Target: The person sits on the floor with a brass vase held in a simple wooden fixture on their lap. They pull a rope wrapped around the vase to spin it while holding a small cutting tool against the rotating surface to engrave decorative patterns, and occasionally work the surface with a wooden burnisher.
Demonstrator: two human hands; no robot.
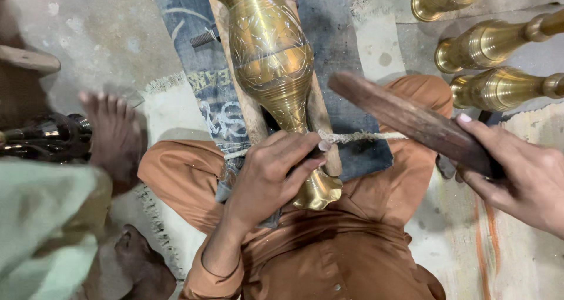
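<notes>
now | left hand (267, 177) fingers pinch brass vase (273, 59) neck | right hand (517, 171) fingers grip wooden mallet (405, 121)

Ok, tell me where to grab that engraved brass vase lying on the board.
Probably at the narrow neck of the brass vase, coming from above near the flared foot where the left hand already presses: the belly is too wide to close fingers round, and the wooden board blocks underneath.

Three more brass vases (490, 44) lie on their sides at the far right. A bare foot (114, 135) rests at the left beside a dark metal piece (44, 137). A bolt (204, 38) lies on the denim cloth (197, 53).
</notes>
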